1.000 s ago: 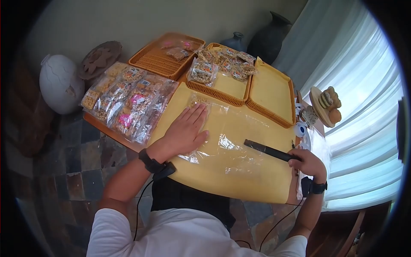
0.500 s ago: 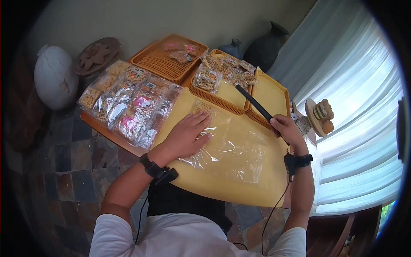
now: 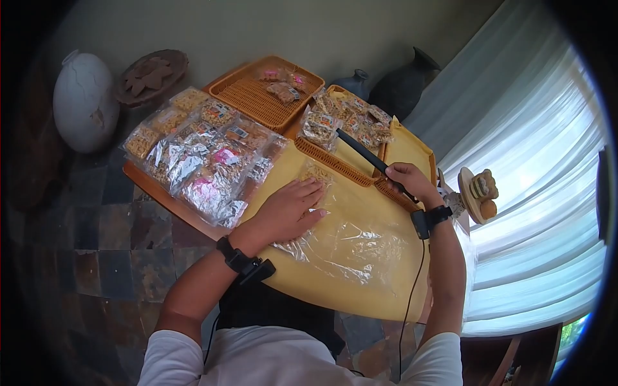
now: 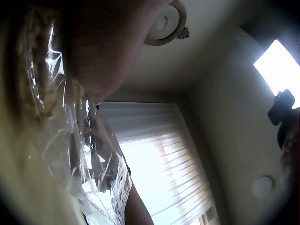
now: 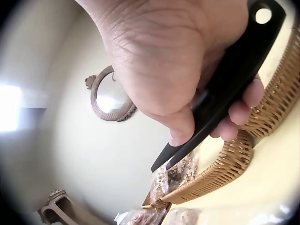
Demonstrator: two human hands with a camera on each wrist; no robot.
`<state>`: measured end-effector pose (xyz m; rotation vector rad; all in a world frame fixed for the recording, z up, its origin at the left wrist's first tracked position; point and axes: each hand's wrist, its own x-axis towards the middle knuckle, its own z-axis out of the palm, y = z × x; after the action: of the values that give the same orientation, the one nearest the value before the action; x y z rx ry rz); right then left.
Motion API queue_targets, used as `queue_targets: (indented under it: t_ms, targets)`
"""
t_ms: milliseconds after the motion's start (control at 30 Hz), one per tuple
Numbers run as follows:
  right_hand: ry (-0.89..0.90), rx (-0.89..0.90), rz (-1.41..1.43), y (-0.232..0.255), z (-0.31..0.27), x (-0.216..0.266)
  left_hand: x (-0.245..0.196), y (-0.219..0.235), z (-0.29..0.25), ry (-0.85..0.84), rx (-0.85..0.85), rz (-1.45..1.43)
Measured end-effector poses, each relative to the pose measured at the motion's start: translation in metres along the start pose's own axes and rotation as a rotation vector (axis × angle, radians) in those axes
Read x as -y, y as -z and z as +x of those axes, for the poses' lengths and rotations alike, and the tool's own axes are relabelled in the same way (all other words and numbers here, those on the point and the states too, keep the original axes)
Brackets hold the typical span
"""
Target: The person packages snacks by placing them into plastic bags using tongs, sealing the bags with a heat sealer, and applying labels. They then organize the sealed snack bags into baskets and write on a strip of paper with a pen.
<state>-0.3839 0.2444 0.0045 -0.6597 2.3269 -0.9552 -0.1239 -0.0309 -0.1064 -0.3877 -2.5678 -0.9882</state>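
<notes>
My left hand (image 3: pixel 288 209) lies flat with its fingers straight, pressing on a clear plastic bag (image 3: pixel 364 248) on the yellow table cover. Part of a nutty, crumbly snack piece (image 3: pixel 315 172) shows in the bag past the fingertips; the palm hides the rest. In the left wrist view the shiny bag (image 4: pixel 56 61) bulges beneath the hand. My right hand (image 3: pixel 412 180) grips a pair of black tongs (image 3: pixel 365 153). Their tips reach over the middle wicker basket (image 3: pixel 335 167), close to small packets of nut snack (image 3: pixel 354 119). The right wrist view shows the two tong arms slightly apart, with nothing between them.
Filled snack bags (image 3: pixel 206 157) cover the table's left side. Behind them stands a wicker basket (image 3: pixel 248 96) with a few packets. A third basket (image 3: pixel 412 145) is at right, near a small wooden stand (image 3: pixel 476 193) and a white curtain. Vases stand around the table.
My right hand has lifted the tongs from above the table's right front and carried them left and forward to the middle basket. The left hand stays on the bag.
</notes>
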Motion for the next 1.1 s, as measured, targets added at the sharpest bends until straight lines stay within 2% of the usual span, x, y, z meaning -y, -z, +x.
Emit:
queue_targets:
  t_ms: [100, 267, 400, 467, 667, 800, 933, 1000, 1033, 1100]
  targets:
    - [0.000, 0.012, -0.025, 0.002, 0.005, 0.005, 0.000, -0.001, 0.000, -0.005, -0.002, 0.002]
    - [-0.075, 0.181, -0.001, -0.002, 0.023, 0.017, -0.001, 0.001, 0.001, -0.009, 0.000, 0.004]
    - [-0.053, 0.203, 0.009, -0.015, 0.035, 0.036, -0.001, 0.000, 0.001, 0.000, 0.003, 0.008]
    - [-0.045, 0.263, 0.107, -0.020, 0.043, 0.039, -0.002, 0.001, 0.001, 0.006, -0.002, -0.003]
    - [-0.047, 0.260, 0.209, -0.029, 0.034, 0.029, -0.005, 0.003, 0.001, 0.010, -0.009, 0.030]
    - [-0.053, 0.260, 0.336, -0.019, 0.002, 0.016, -0.005, 0.002, -0.002, 0.003, -0.002, 0.059]
    - [-0.138, 0.186, 0.423, 0.005, -0.055, -0.012, -0.008, -0.002, -0.005, 0.058, 0.047, 0.131]
    - [-0.138, 0.119, 0.436, 0.023, -0.086, -0.034, -0.011, -0.005, -0.004, 0.106, -0.002, 0.242]
    - [-0.150, 0.109, 0.445, 0.030, -0.107, -0.040, -0.014, -0.004, -0.005, 0.118, 0.030, 0.261]
    - [-0.180, -0.033, 0.394, 0.041, -0.153, -0.049, -0.019, -0.002, -0.006, 0.097, 0.031, 0.296]
